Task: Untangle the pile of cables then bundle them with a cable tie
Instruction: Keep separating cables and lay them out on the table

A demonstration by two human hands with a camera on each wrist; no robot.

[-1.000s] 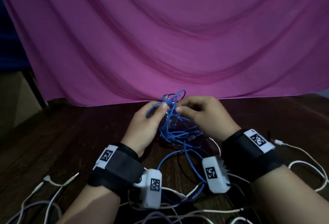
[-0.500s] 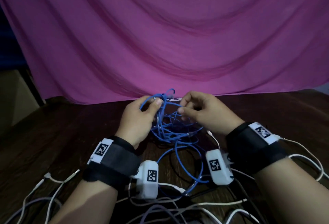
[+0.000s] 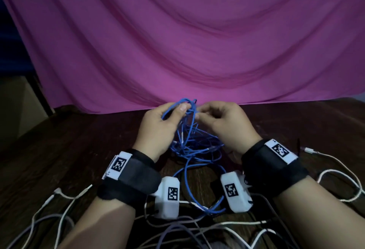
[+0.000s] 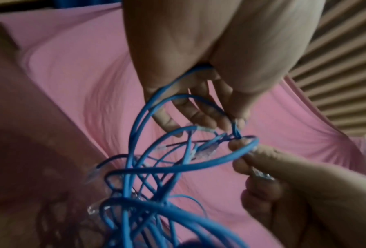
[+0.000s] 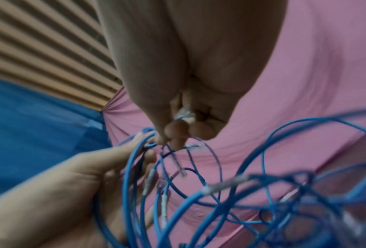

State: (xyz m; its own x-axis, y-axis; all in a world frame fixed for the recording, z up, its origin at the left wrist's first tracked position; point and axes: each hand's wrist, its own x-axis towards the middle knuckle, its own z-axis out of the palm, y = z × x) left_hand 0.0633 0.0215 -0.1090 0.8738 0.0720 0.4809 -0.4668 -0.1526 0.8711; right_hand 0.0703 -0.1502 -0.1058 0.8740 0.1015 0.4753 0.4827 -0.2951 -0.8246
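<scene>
A tangle of thin blue cables (image 3: 194, 142) hangs between my two hands above the dark wooden table (image 3: 79, 150), trailing down to loops near my wrists. My left hand (image 3: 167, 118) grips several blue strands, thumb pressed on them near the top of the tangle (image 4: 199, 100). My right hand (image 3: 215, 116) pinches a clear plug (image 5: 184, 115) at the end of a blue cable. In the right wrist view the blue loops (image 5: 220, 193) spread below the fingers, with small clear plugs along them.
White and grey cables (image 3: 335, 173) lie loose on the table to the right, left (image 3: 59, 199) and near edge. A pink cloth (image 3: 187, 41) hangs behind the table. A dark gap and pale box stand at the far left (image 3: 15, 110).
Both hands have risen slightly and drawn closer together, lifting the top of the blue tangle. The left thumb now presses the strands higher up.
</scene>
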